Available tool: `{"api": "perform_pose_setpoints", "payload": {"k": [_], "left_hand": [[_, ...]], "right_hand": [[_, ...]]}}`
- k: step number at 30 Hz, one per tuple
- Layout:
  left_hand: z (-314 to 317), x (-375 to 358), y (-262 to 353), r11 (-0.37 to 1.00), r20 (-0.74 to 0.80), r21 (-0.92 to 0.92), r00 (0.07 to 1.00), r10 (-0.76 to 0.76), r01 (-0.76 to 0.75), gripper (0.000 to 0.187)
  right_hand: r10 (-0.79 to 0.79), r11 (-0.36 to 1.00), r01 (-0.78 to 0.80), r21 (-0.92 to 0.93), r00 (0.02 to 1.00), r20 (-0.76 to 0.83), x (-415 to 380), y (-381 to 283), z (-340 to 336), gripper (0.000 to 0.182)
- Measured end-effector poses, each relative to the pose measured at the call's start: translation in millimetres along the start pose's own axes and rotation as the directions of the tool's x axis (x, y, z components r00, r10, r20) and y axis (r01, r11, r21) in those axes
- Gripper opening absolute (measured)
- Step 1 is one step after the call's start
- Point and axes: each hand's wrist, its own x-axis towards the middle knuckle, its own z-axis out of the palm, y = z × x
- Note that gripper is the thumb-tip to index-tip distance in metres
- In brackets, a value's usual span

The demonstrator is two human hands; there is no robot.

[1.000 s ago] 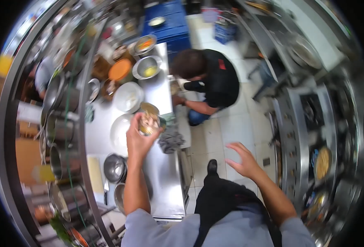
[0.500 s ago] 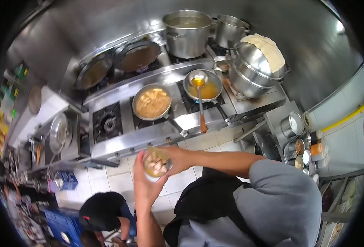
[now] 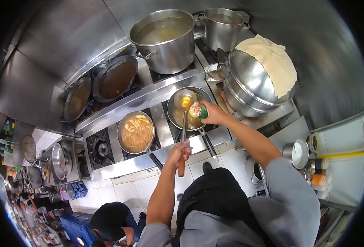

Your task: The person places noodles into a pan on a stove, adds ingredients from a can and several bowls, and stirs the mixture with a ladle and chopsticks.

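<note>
My right hand holds a small green bowl of pale food, tilted on its side over a pan of yellow broth on the stove. My left hand grips the wooden handle of a metal ladle, whose cup holds broth above the same pan. To the left sits a second pan full of noodle-like food in brown sauce, its black handle pointing toward me.
Two tall stockpots stand at the back of the steel stove. A stacked steamer with a cloth on top is on the right. Covered woks sit back left. A person in black crouches on the tiled floor.
I have turned from the prep counter to the stove. The bowl passed from my left hand to my right and now tilts over the broth pan; my left hand took hold of the ladle.
</note>
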Motion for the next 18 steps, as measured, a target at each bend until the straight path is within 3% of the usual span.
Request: {"api": "perform_pose_setpoints", "payload": {"k": [1, 2, 3, 4, 5, 6, 8, 10, 12, 13, 14, 15, 16, 18], "left_hand": [[-4, -2, 2, 0.999, 0.084, -0.036, 0.996, 0.044, -0.041, 0.025], [4, -12, 9, 0.998, 0.072, -0.038, 0.996, 0.045, -0.042, 0.025], [12, -25, 14, 0.968, -0.017, 0.231, 0.994, 0.104, -0.097, 0.024], [18, -33, 17, 0.867, -0.087, 0.485, 0.98, 0.181, -0.117, 0.024], [16, -36, 12, 0.785, -0.19, 0.617, 0.957, 0.219, -0.057, 0.031], [13, -39, 7, 0.787, -0.198, 0.615, 0.955, 0.22, -0.054, 0.031], [19, -52, 10, 0.369, -0.062, 0.908, 0.805, 0.59, -0.199, 0.04], [31, -67, 14, 0.422, -0.138, 0.896, 0.815, 0.563, -0.14, 0.043], [33, -71, 10, 0.371, -0.186, 0.927, 0.802, 0.567, -0.047, 0.044], [34, -73, 9, 0.37, -0.184, 0.928, 0.799, 0.572, -0.051, 0.044], [35, -75, 9, 0.357, -0.202, 0.934, 0.804, 0.56, -0.014, 0.046], [36, -75, 9, 0.343, -0.219, 0.939, 0.808, 0.548, 0.022, 0.047], [35, -75, 7, 0.343, -0.214, 0.939, 0.807, 0.55, 0.015, 0.047], [29, -70, 5, 0.293, -0.198, 0.956, 0.791, 0.579, 0.024, 0.051]], "right_hand": [[-0.003, 0.999, 0.004, -0.047, 1.0, 0.027, 10, 15, 6, 0.077], [-0.004, 0.996, 0.009, -0.094, 0.999, 0.053, 19, 19, 8, 0.078], [-0.009, 0.996, 0.014, -0.087, 0.998, 0.059, 27, 22, 9, 0.078], [0.102, 0.983, -0.075, -0.17, 0.982, 0.159, 35, 20, 9, 0.081], [0.217, 0.953, -0.151, -0.262, 0.945, 0.245, 42, 18, 10, 0.084], [0.211, 0.955, -0.145, -0.258, 0.945, 0.251, 49, 15, 11, 0.084], [0.275, 0.94, -0.168, -0.295, 0.886, 0.372, 59, 14, 17, 0.088], [0.321, 0.93, -0.214, -0.3, 0.869, 0.376, 67, 14, 29, 0.088], [0.368, 0.915, -0.26, -0.309, 0.851, 0.375, 72, 17, 42, 0.088], [0.478, 0.864, -0.495, -0.091, 0.751, 0.456, 73, 19, 49, 0.088], [0.538, 0.708, -0.698, 0.108, 0.632, 0.557, 72, 23, 58, 0.088], [0.566, 0.522, -0.814, 0.255, 0.554, 0.611, 73, 44, 82, 0.076], [0.569, 0.524, -0.813, 0.255, 0.556, 0.606, 68, 38, 83, 0.076], [0.548, -0.017, -0.825, 0.565, 0.465, 0.696, 66, 21, 80, 0.058]]}}
